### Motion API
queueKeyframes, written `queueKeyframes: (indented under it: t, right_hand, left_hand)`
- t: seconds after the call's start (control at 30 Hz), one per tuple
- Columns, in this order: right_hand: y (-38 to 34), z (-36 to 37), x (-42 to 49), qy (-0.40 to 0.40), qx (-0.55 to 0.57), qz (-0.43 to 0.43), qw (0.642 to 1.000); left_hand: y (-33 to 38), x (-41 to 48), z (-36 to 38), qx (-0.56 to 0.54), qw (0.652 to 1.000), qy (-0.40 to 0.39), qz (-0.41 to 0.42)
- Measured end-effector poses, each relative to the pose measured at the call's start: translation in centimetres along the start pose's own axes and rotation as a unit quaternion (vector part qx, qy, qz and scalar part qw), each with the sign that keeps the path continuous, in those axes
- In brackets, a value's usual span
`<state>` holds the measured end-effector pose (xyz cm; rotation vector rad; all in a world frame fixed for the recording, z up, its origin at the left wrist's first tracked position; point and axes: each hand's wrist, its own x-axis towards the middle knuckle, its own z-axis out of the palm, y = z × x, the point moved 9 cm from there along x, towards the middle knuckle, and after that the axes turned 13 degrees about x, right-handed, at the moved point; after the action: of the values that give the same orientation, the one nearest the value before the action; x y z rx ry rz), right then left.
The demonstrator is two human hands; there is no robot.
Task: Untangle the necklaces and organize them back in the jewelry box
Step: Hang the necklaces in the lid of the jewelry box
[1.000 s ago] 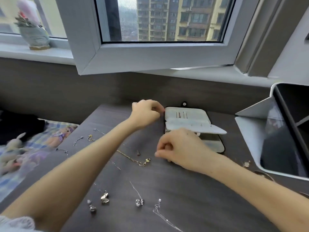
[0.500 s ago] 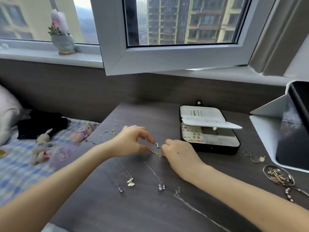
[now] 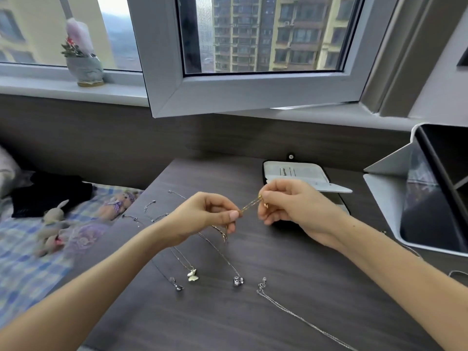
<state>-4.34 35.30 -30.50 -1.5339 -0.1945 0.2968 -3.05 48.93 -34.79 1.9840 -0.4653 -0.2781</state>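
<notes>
No readable writing anywhere: the pale lining of the jewelry box (image 3: 296,172) is showing a few dark printed lines, way too blurry to make out. The box is black outside, lying open at the far side of the dark wood-grain desk (image 3: 228,325), just behind the right hand (image 3: 298,206).

Both hands are hovering above the desk and pinching the same gold link chain (image 3: 249,205). The left hand (image 3: 202,216) is gripping it between thumb and forefinger, with the other fingers curled under. The right hand is nipping the other end with bent fingertips. A short stretch is running tight between them, and the loose tail is dangling from the left hand down toward the desk.

Three thin silver pendant necklaces are lying side by side in front:
- a pale butterfly pendant (image 3: 193,275)
- a small drop pendant (image 3: 177,287)
- a chunky silver bead pendant (image 3: 238,280)

One plain silver chain (image 3: 291,310) is trailing off to the right of them. A few short chain bits (image 3: 149,205) are sitting near the desk's left edge.

A tablet in a white folding case (image 3: 385,198) is standing at the right.
</notes>
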Motion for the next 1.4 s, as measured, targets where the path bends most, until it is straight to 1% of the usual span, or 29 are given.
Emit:
queueKeyframes:
  t: [0.07, 0.23, 0.37, 0.53, 0.57, 0.63, 0.73, 0.8, 0.87, 0.93, 0.97, 1.0, 1.03, 1.1, 1.13, 1.17, 1.2, 1.23, 1.3, 1.33, 1.4]
  right_hand:
    - [-0.1, -0.4, -0.4, -0.005, -0.01, 0.013, 1.0]
    - [0.4, -0.9, -1.6, -0.043, -0.041, 0.059, 0.996]
    - [0.9, -1.0, -2.5, -0.069, -0.045, 0.086, 0.993]
    - [1.6, -1.1, -3.3, -0.098, -0.025, 0.115, 0.988]
    - [1.7, -1.1, -3.4, -0.105, -0.014, 0.121, 0.987]
    - [1.9, -1.0, -3.7, -0.127, 0.012, 0.132, 0.983]
    - [1.9, -0.8, -4.1, -0.163, 0.06, 0.148, 0.974]
    - [1.9, -0.9, -4.5, -0.187, 0.089, 0.16, 0.965]
    - [1.9, -1.4, -4.8, -0.211, 0.092, 0.17, 0.958]
    - [2.1, -2.6, -5.1, -0.213, 0.075, 0.179, 0.958]
    - [2.4, -3.3, -5.2, -0.207, 0.06, 0.185, 0.959]
    - [2.7, -4.0, -5.3, -0.199, 0.042, 0.192, 0.96]
    - [3.2, -4.5, -5.3, -0.191, 0.018, 0.197, 0.962]
    - [4.2, -5.0, -5.2, -0.17, -0.044, 0.2, 0.964]
    - [4.7, -5.1, -5.1, -0.158, -0.078, 0.196, 0.965]
    - [5.2, -4.9, -4.9, -0.146, -0.112, 0.191, 0.964]
    - [5.7, -4.8, -4.6, -0.135, -0.141, 0.183, 0.963]
    - [6.1, -4.5, -4.4, -0.124, -0.169, 0.175, 0.962]
    - [6.5, -3.9, -4.1, -0.111, -0.225, 0.155, 0.955]
    - [6.6, -3.7, -4.0, -0.108, -0.249, 0.148, 0.951]
    - [6.3, -3.4, -3.8, -0.107, -0.293, 0.132, 0.941]
  left_hand:
    - [0.5, 0.0, 0.3, -0.009, 1.0, -0.01, 0.009]
    - [1.5, 0.2, 2.1, -0.053, 0.998, -0.038, -0.003]
    - [2.6, 0.3, 3.2, -0.015, 0.999, -0.029, 0.019]
    - [2.8, 0.6, 3.6, 0.019, 0.999, -0.015, 0.022]
    - [2.8, 0.6, 3.5, 0.039, 0.999, -0.012, 0.027]
    - [2.9, 0.7, 3.3, 0.122, 0.991, 0.006, 0.051]
    - [3.0, 0.6, 2.7, 0.261, 0.96, 0.063, 0.083]
    - [2.3, 0.7, 1.7, 0.288, 0.95, 0.095, 0.074]
    - [0.9, 0.8, 0.2, 0.283, 0.953, 0.102, 0.037]
    - [-0.6, 0.8, -1.8, 0.228, 0.967, 0.11, -0.012]
    - [-1.2, 0.7, -3.0, 0.163, 0.978, 0.125, -0.034]
    - [-1.7, 0.5, -4.0, 0.073, 0.985, 0.143, -0.056]
    - [-1.9, 0.3, -4.8, -0.034, 0.984, 0.158, -0.075]
    - [-1.1, 0.1, -5.4, -0.223, 0.957, 0.166, -0.082]
    - [-0.2, 0.3, -5.4, -0.277, 0.945, 0.158, -0.073]
    - [1.0, 0.5, -5.2, -0.297, 0.942, 0.144, -0.063]
    - [2.3, 0.8, -4.9, -0.281, 0.949, 0.128, -0.055]
    - [3.6, 1.0, -4.5, -0.232, 0.964, 0.116, -0.048]
    - [6.2, 1.4, -3.8, -0.082, 0.991, 0.104, -0.027]
    - [7.5, 1.7, -3.4, -0.007, 0.995, 0.099, -0.014]
    - [9.8, 2.3, -2.2, 0.114, 0.99, 0.086, 0.007]
